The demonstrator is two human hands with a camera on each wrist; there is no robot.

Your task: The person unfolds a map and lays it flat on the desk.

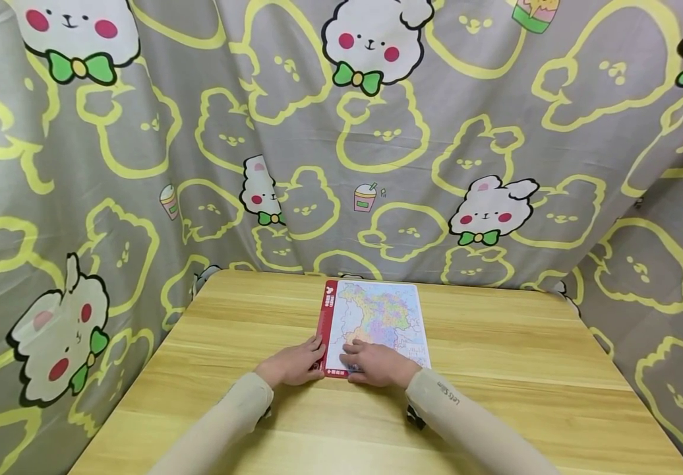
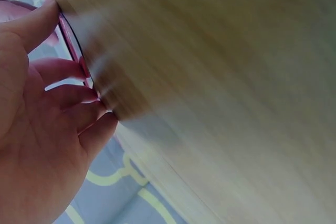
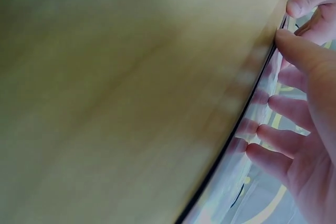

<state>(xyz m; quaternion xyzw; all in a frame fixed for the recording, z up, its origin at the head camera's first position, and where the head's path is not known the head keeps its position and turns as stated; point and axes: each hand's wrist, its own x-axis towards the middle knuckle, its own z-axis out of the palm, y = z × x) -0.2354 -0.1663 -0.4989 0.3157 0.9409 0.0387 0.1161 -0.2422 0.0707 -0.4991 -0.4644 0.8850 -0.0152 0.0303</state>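
A flat map board (image 1: 377, 310) with a red border along its left and near sides lies on the wooden table. My left hand (image 1: 294, 364) is at its near left corner, fingertips on the red left border and thumb at the near edge. My right hand (image 1: 377, 364) rests over the near part of the map, fingers spread on the surface and thumb by the near edge. In the right wrist view, the fingertips of the right hand (image 3: 294, 140) touch the glossy board surface (image 3: 218, 195), behind its dark edge. The left wrist view has the left hand's fingertips (image 2: 107, 119) along the board's edge.
The light wooden table (image 1: 513, 356) spreads around the board on all sides. Behind it and at both sides hangs a grey curtain (image 1: 318, 145) printed with cartoon animals, reaching down to the table's far edge.
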